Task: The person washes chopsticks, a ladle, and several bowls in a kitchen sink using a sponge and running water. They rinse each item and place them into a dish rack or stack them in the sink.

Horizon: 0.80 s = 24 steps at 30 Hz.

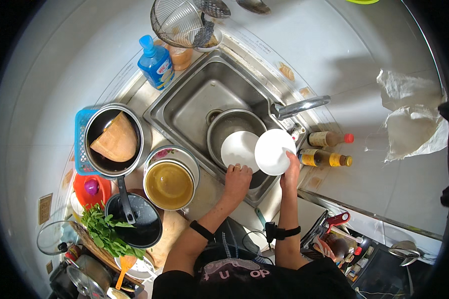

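In my right hand (pixel 291 170) is a white bowl or plate (pixel 275 151), gripped at its lower right rim and held over the right part of the stainless steel sink (pixel 194 97). My left hand (pixel 239 179) has its fingers curled at the near rim of a second white dish (pixel 239 149); whether it grips the dish I cannot tell. That dish lies over a round metal basin (pixel 234 119), which stands in the sink and partly covers the drain. The chrome faucet (pixel 303 106) sits at the sink's right edge.
Left of the sink stand a pot (pixel 144 134) with a large vegetable piece, a bowl of yellowish liquid (pixel 169 185), a black pan (pixel 144 228) and leafy greens (pixel 101 230). A blue soap bottle (pixel 156 67) is behind; two sauce bottles (pixel 321 157) lie toward the right.
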### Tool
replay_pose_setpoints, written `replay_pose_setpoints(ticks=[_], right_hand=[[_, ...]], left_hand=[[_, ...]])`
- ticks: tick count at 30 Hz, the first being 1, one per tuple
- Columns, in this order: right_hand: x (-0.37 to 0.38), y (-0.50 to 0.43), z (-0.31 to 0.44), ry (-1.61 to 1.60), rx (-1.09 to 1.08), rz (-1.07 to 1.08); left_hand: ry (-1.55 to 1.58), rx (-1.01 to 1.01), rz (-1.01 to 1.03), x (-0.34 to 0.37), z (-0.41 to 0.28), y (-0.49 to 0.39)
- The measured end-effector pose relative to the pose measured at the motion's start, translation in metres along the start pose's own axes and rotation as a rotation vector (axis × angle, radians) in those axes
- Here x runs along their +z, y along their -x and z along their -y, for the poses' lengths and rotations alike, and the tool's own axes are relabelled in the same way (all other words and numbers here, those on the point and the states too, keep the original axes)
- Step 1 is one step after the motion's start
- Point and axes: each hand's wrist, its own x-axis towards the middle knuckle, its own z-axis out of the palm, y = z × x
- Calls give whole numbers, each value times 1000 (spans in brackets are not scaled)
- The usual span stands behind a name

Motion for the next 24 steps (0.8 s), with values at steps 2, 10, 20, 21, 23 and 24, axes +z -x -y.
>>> replay_pose_setpoints(ticks=[2,10,20,21,23,24], right_hand=[[7,0,-2,145,-24,53],[13,1,-23,222,182,299],[4,9,-69,277,167,482],[6,12,-69,285,169,500],[8,18,-65,291,194,518],[9,21,-62,338,216,520]], left_hand=[[27,28,49,-3,-2,7],[9,115,50,-10,-8,26],[88,163,8,-34,-12,54],[100,171,-18,-37,-10,56],[103,187,-147,-43,-4,60],[107,199,-211,-45,0,62]])
